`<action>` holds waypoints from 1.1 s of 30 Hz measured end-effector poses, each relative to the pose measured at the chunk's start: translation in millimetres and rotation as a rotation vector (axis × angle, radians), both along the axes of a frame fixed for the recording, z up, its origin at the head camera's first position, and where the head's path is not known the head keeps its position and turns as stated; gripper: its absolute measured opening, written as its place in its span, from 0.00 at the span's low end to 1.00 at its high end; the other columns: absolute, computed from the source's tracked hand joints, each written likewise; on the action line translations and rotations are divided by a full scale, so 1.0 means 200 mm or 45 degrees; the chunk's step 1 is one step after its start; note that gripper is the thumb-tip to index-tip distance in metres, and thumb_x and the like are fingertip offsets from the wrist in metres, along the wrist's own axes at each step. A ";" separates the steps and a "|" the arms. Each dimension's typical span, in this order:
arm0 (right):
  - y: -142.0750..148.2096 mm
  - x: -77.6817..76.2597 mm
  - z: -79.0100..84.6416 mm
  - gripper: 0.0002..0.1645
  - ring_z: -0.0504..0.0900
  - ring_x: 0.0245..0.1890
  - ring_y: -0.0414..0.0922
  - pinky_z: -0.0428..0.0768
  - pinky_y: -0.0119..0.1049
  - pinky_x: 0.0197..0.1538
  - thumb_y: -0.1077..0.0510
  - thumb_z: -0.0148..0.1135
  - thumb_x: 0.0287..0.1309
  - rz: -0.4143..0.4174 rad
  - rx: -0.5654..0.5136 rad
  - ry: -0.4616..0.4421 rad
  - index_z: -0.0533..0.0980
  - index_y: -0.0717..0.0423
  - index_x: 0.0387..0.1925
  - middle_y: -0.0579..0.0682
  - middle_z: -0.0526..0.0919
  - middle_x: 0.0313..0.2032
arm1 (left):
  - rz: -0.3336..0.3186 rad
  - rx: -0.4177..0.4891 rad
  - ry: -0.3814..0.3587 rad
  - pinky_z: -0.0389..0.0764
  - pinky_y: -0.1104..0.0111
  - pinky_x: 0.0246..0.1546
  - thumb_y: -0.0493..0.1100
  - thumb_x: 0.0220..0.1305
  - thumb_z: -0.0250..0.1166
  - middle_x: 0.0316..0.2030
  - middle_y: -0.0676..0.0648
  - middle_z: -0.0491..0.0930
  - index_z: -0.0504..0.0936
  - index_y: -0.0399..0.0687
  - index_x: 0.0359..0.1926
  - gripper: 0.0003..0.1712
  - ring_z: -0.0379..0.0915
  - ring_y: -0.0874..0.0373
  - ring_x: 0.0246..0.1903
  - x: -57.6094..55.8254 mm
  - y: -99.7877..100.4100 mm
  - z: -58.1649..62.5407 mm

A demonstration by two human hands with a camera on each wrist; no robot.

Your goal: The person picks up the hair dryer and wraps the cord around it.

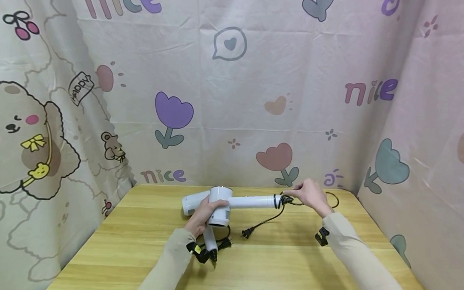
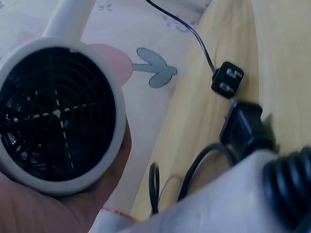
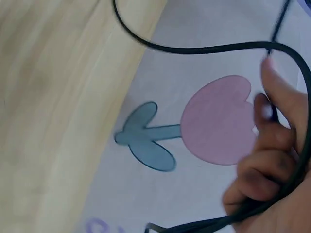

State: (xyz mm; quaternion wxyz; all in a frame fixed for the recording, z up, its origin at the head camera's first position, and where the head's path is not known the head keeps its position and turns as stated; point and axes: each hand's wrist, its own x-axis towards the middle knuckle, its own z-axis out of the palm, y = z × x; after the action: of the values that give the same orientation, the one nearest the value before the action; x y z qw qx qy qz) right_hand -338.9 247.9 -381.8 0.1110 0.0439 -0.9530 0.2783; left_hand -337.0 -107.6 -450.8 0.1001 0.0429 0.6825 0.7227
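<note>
My left hand (image 1: 202,215) grips the barrel of a white hair dryer (image 1: 219,218), its handle pointing right. In the left wrist view, the round grille (image 2: 58,116) of this dryer faces the camera. By the handle's end my right hand (image 1: 311,194) pinches the black power cord (image 1: 285,200), part of which is looped round the handle. The right wrist view has the cord (image 3: 204,50) curving past curled fingers (image 3: 274,138). Partly hidden behind my left hand, a second white hair dryer (image 1: 193,202) has its handle (image 1: 210,238) towards me.
A black plug (image 1: 247,233) hangs from or lies at the end of a cord; which one, I cannot tell. Another plug (image 1: 225,243) is beside the second dryer's handle. Patterned curtains (image 1: 233,98) surround the wooden table (image 1: 281,266) at the back and sides.
</note>
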 end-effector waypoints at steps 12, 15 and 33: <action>-0.05 0.04 0.11 0.27 0.61 0.10 0.38 0.56 0.31 0.13 0.32 0.73 0.43 -0.029 0.482 0.468 0.78 0.47 0.12 0.41 0.68 0.08 | 0.152 -0.338 0.374 0.82 0.62 0.37 0.45 0.47 0.77 0.46 0.39 0.75 0.65 0.46 0.63 0.43 0.75 0.50 0.40 -0.02 -0.02 0.09; -0.10 0.06 0.13 0.19 0.67 0.12 0.39 0.63 0.32 0.13 0.37 0.73 0.47 0.036 0.505 0.482 0.83 0.47 0.19 0.42 0.76 0.13 | 0.170 -0.400 0.408 0.82 0.62 0.36 0.46 0.46 0.78 0.45 0.40 0.76 0.64 0.48 0.63 0.45 0.75 0.50 0.40 -0.01 0.00 0.10; -0.19 0.16 0.06 0.14 0.62 0.11 0.35 0.60 0.31 0.15 0.49 0.62 0.64 0.260 0.427 0.538 0.87 0.52 0.31 0.42 0.78 0.14 | 0.673 -0.576 0.506 0.82 0.60 0.32 0.53 0.43 0.77 0.43 0.37 0.79 0.59 0.45 0.70 0.55 0.78 0.45 0.37 -0.03 0.00 0.10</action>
State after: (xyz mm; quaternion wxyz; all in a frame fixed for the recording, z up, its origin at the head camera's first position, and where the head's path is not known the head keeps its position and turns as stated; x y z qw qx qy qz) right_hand -306.7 210.0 -369.5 0.2696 0.2145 -0.9322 0.1114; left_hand -342.8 -107.4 -431.5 -0.2164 -0.0184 0.8179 0.5328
